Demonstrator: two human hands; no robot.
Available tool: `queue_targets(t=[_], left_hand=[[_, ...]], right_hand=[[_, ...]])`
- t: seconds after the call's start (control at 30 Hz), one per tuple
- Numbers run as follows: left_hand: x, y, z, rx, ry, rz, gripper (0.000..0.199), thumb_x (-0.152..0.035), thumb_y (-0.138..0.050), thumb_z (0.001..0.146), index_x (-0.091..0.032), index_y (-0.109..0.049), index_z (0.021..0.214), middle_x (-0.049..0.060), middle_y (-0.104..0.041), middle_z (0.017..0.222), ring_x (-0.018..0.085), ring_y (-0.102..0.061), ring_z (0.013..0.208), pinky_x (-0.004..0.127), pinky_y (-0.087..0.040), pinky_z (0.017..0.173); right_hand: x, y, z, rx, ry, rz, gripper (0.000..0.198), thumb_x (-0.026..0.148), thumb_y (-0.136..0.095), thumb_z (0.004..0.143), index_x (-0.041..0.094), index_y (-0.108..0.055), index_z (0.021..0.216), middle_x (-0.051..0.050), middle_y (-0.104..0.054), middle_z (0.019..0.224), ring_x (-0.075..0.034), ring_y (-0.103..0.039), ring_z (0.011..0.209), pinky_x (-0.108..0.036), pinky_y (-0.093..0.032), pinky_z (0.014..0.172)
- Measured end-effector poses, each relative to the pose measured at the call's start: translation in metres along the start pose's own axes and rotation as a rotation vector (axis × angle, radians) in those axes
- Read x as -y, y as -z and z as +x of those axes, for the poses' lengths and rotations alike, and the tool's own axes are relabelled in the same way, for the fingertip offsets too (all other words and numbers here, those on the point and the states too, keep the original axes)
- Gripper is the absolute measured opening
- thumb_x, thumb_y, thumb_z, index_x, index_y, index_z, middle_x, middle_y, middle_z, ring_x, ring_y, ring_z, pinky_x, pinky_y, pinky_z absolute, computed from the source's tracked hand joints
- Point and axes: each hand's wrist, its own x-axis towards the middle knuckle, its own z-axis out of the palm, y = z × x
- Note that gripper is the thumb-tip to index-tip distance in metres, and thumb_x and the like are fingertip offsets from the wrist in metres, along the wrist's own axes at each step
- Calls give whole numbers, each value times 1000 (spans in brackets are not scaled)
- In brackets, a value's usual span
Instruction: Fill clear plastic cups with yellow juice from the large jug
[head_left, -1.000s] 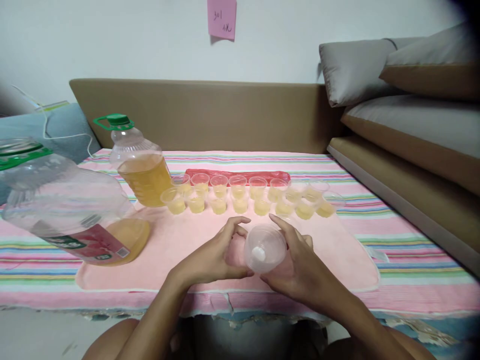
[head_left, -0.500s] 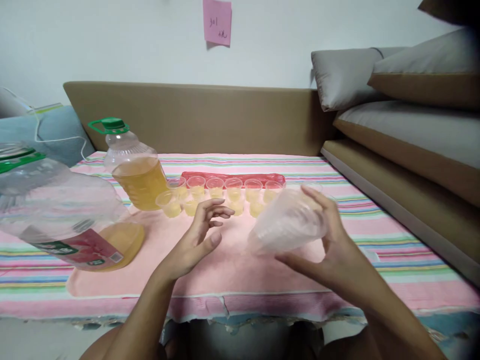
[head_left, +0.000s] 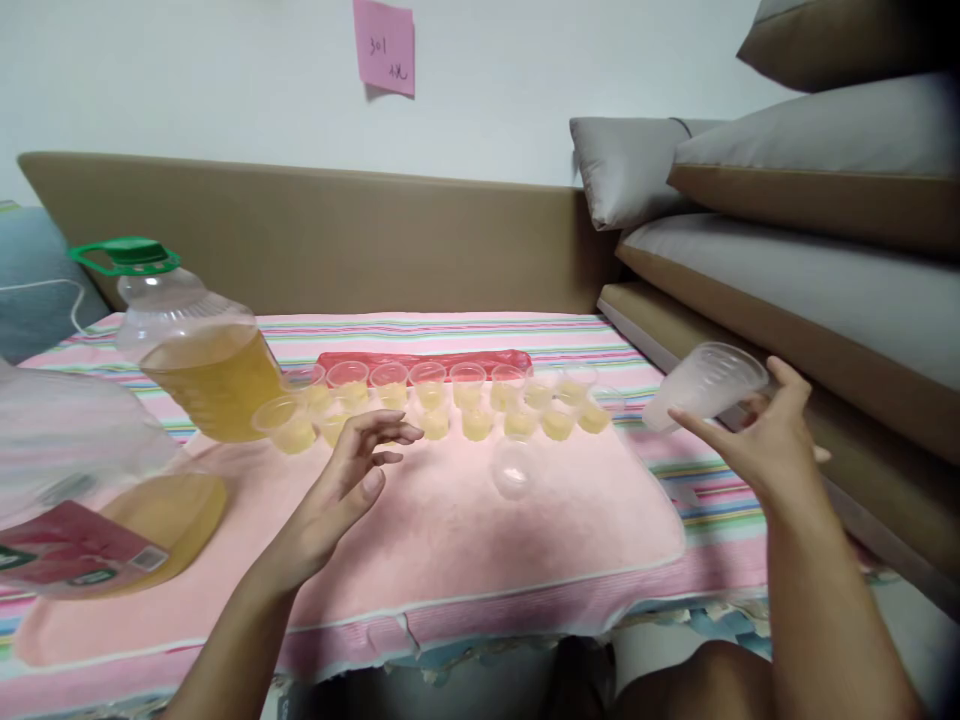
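Observation:
My right hand (head_left: 772,435) grips a stack of clear plastic cups (head_left: 705,385), tilted, over the right side of the striped cloth. A single clear cup (head_left: 516,468) with nothing in it stands on the pink mat (head_left: 450,540). My left hand (head_left: 360,470) is held above the mat, empty, its fingers apart and slightly curled. Behind it are two rows of clear cups (head_left: 476,415) holding pale yellow liquid; the left hand hides part of the front row.
Two large jugs of yellow liquid stand on the left: a green-capped jug (head_left: 210,370) and a nearer labelled jug (head_left: 150,530). A red plastic bag (head_left: 420,362) lies behind the cups. Grey cushions (head_left: 787,270) are piled at the right, and a brown board (head_left: 337,240) runs along the back.
My right hand has carried the cup stack to the right, and a single cup now shows on the mat. My left hand keeps its pose. The view has turned right.

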Motion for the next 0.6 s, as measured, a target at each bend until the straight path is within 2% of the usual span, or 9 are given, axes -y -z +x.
queue_targets(t=[0.07, 0.1, 0.2, 0.3, 0.43, 0.53, 0.6], left_hand=[[1, 0, 0, -12, 21, 23, 39, -53, -56, 105, -39, -58, 142, 8, -55, 143, 29, -50, 140, 39, -47, 114], [1, 1, 0, -19, 35, 32, 38, -51, -57, 105, -38, -60, 140, 8, -56, 143, 29, -51, 140, 39, -47, 114], [0, 1, -1, -37, 61, 38, 36, -53, -59, 103, -39, -65, 135, 7, -59, 141, 30, -52, 139, 39, -47, 115], [0, 3, -2, -26, 56, 39, 38, -55, -58, 103, -38, -65, 136, 7, -60, 141, 30, -51, 140, 38, -47, 115], [2, 7, -3, -14, 48, 53, 39, -54, -56, 104, -36, -64, 138, 7, -60, 141, 30, -51, 140, 37, -46, 116], [3, 10, -4, 10, 60, 46, 39, -55, -56, 104, -36, -63, 137, 6, -59, 141, 30, -49, 141, 36, -45, 117], [3, 11, -5, 30, 65, 41, 39, -56, -55, 105, -36, -62, 138, 6, -58, 141, 29, -47, 142, 35, -43, 117]], right_hand=[[-5, -10, 0, 18, -144, -19, 127, 66, -93, 78, 11, -24, 168, -30, -63, 129, -55, -50, 131, -78, -21, 105], [-7, -15, -1, -5, -169, -20, 123, 67, -90, 80, 11, -26, 169, -28, -63, 130, -55, -48, 133, -76, -21, 106], [-17, -29, -5, -114, -136, -22, 108, 69, -84, 88, 16, -33, 167, -24, -67, 124, -53, -51, 132, -71, -22, 108], [-27, -38, -4, -131, -121, -29, 103, 69, -81, 91, 17, -33, 167, -23, -69, 121, -50, -51, 133, -67, -24, 106], [-34, -42, 6, -54, -225, -41, 111, 68, -83, 88, 14, -29, 168, -22, -67, 125, -49, -49, 136, -63, -24, 107], [-34, -45, 14, -9, -344, -88, 118, 51, -98, 78, 21, -27, 168, -18, -66, 131, -45, -48, 138, -61, -23, 111], [-35, -46, 16, 2, -370, -105, 122, 41, -102, 73, 24, -26, 167, -15, -66, 133, -43, -49, 137, -60, -21, 114]])
